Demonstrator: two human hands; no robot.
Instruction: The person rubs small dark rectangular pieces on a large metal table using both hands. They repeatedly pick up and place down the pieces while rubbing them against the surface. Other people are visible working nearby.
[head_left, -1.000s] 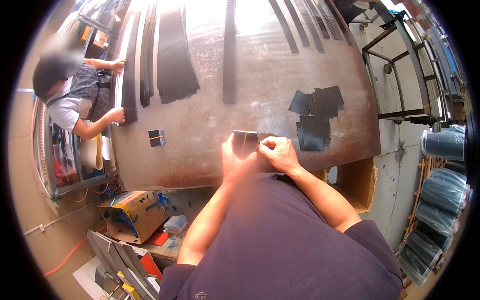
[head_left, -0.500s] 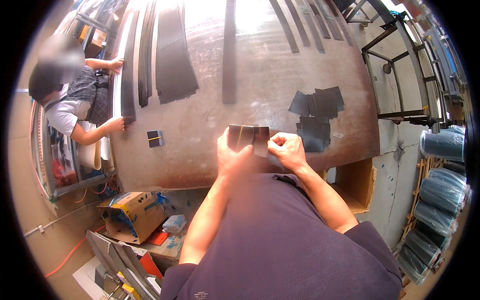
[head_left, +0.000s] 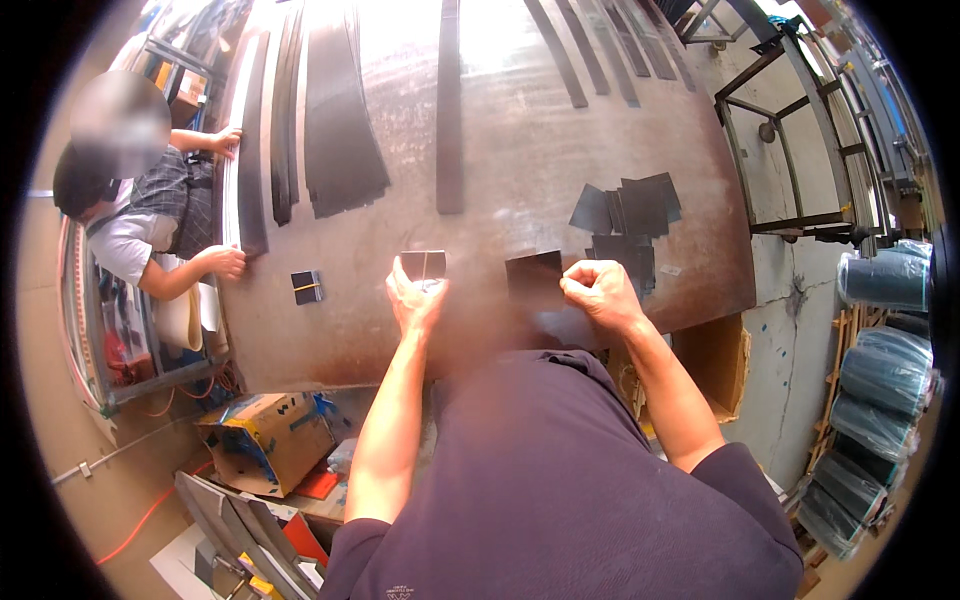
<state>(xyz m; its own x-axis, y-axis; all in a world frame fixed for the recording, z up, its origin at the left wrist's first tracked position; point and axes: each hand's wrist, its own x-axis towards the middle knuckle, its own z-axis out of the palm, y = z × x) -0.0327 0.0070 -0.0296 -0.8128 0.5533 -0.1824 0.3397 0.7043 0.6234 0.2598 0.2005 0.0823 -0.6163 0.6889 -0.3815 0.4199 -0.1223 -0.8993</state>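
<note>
My left hand [head_left: 413, 300] is closed round a small dark stack of rectangular pieces [head_left: 423, 264] with a yellowish band across it, near the table's front edge. To its right, my right hand [head_left: 604, 293] pinches the right edge of a single thin black square sheet [head_left: 534, 274]. The two hands are apart. Just beyond my right hand lies a loose pile of similar black sheets [head_left: 640, 206], some overlapping. Another small banded stack [head_left: 307, 287] lies on the table, left of my left hand.
Long dark strips [head_left: 449, 130] and a wide dark sheet stack [head_left: 338, 150] lie on the big metal table [head_left: 500, 225]. At the left edge a person [head_left: 165, 200] handles a long strip. A cardboard box [head_left: 265, 445] sits below. Plastic-wrapped rolls [head_left: 878, 365] and a metal frame [head_left: 790, 160] stand right.
My hands have moved apart. The left went left with the banded stack, while the right went slightly right with the single sheet, which was against the stack before.
</note>
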